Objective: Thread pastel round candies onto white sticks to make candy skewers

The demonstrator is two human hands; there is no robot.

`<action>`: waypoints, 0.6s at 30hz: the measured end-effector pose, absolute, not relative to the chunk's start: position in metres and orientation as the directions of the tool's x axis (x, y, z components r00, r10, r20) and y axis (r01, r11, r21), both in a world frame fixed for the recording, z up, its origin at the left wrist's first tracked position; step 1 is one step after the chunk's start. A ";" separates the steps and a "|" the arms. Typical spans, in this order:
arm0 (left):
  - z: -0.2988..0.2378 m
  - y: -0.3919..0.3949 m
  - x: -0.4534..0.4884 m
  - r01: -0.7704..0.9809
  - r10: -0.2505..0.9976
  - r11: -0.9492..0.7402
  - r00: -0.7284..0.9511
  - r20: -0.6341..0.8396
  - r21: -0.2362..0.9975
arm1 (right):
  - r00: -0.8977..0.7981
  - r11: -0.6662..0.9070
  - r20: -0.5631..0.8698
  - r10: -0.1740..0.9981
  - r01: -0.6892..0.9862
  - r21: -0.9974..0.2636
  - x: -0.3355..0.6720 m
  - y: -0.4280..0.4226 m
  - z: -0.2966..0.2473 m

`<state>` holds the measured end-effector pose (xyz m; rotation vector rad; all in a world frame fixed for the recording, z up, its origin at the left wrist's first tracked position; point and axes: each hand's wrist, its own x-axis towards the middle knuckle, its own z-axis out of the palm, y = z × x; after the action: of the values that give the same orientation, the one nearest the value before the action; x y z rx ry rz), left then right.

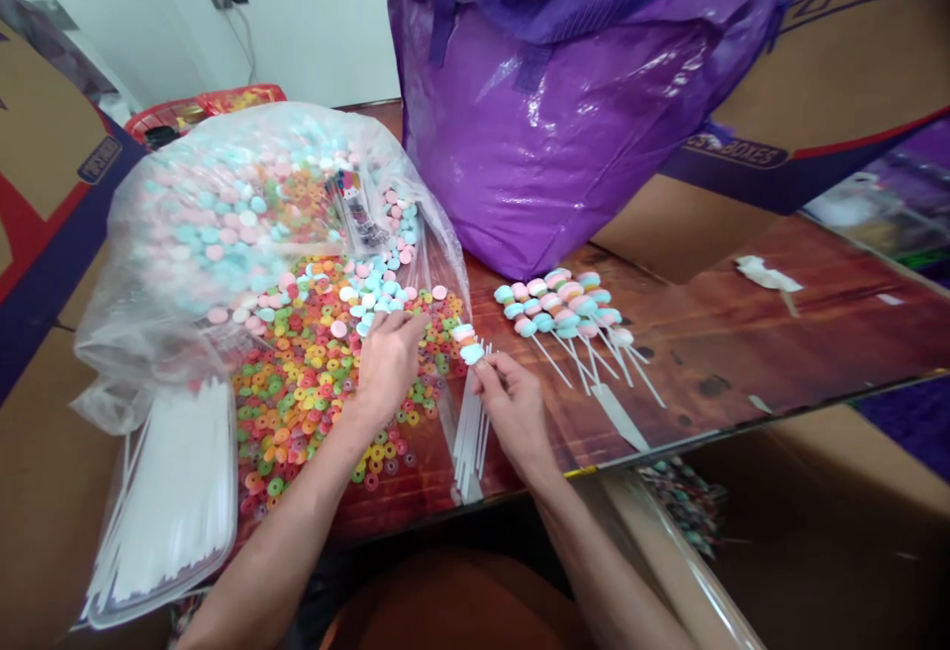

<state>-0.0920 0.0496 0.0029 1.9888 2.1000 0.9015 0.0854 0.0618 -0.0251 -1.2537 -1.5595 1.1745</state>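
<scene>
My right hand [512,403] pinches a candy skewer [468,344] just below its sweets, a short stack of white and pale blue marshmallows with an orange ring between them. Over the heap of gummy rings [312,383], my left hand [390,358] has its fingers bent down and together among the rings and marshmallows. Whatever is between those fingertips is hidden. Pastel marshmallows [378,289] spill from a clear plastic bag [134,264] behind my left hand. Loose white sticks [467,442] lie under and beside my right hand.
Finished-looking marshmallow skewers [560,304] lie in a row on the wooden table [698,333] to the right. A big purple bag [549,126] stands behind them. A tub of white sticks [174,502] sits at the left front. Cardboard boxes [876,66] flank the table.
</scene>
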 end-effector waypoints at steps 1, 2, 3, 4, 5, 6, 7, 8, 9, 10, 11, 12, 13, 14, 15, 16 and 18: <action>0.004 0.056 -0.093 0.921 0.959 -0.044 -0.070 0.275 0.388 | -0.181 0.064 0.020 0.983 0.237 -0.970 0.088 0.062 -0.027; 0.004 0.062 -0.094 0.949 0.973 -0.066 -0.007 0.231 0.309 | -0.180 0.052 0.009 0.984 0.231 -0.972 0.089 0.062 -0.028; 0.004 0.066 -0.094 0.963 0.981 -0.094 0.046 0.189 0.254 | -0.182 0.043 0.001 0.983 0.224 -0.974 0.089 0.061 -0.029; 0.004 0.069 -0.094 0.969 0.984 -0.119 0.086 0.157 0.217 | -0.185 0.040 -0.002 0.983 0.219 -0.975 0.089 0.061 -0.030; 0.004 0.071 -0.093 0.972 0.985 -0.135 0.110 0.136 0.193 | -0.191 0.042 0.000 0.982 0.217 -0.975 0.087 0.060 -0.031; 0.003 0.073 -0.091 0.975 0.986 -0.135 0.114 0.124 0.175 | -0.197 0.050 0.006 0.980 0.217 -0.975 0.086 0.059 -0.032; 0.002 0.074 -0.090 0.980 0.988 -0.116 0.097 0.121 0.161 | -0.203 0.062 0.017 0.979 0.218 -0.974 0.085 0.059 -0.032; 0.002 0.075 -0.088 0.985 0.990 -0.087 0.069 0.121 0.147 | -0.208 0.075 0.028 0.978 0.219 -0.973 0.084 0.058 -0.033; 0.001 0.076 -0.086 0.989 0.991 -0.059 0.043 0.123 0.134 | -0.214 0.086 0.038 0.976 0.219 -0.972 0.083 0.058 -0.033; 0.001 0.077 -0.085 0.992 0.992 -0.038 0.023 0.125 0.123 | -0.218 0.092 0.043 0.975 0.221 -0.971 0.082 0.058 -0.034; 0.000 0.078 -0.084 0.993 0.992 -0.025 0.010 0.127 0.117 | -0.221 0.093 0.042 0.974 0.223 -0.970 0.082 0.058 -0.034; -0.001 0.079 -0.084 0.993 0.991 -0.023 0.008 0.131 0.116 | -0.222 0.089 0.038 0.974 0.225 -0.970 0.083 0.058 -0.035; -0.003 0.080 -0.084 0.992 0.990 -0.028 0.011 0.139 0.122 | -0.222 0.083 0.031 0.974 0.229 -0.970 0.083 0.057 -0.035; -0.005 0.081 -0.085 0.991 0.988 -0.034 0.014 0.153 0.131 | -0.221 0.078 0.026 0.975 0.231 -0.970 0.084 0.057 -0.036; -0.007 0.082 -0.086 0.989 0.985 -0.039 0.014 0.172 0.142 | -0.221 0.074 0.021 0.975 0.234 -0.970 0.085 0.057 -0.036; -0.009 0.082 -0.087 0.988 0.981 -0.042 0.012 0.194 0.150 | -0.220 0.071 0.018 0.975 0.235 -0.969 0.086 0.057 -0.036; -0.015 0.081 -0.089 0.987 0.971 -0.054 0.016 0.239 0.152 | -0.218 0.069 0.017 0.976 0.235 -0.970 0.087 0.057 -0.035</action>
<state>-0.0891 0.0809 -0.0145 2.2796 2.1991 0.4484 0.0871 0.0566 -0.0353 -1.2435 -1.5731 1.2093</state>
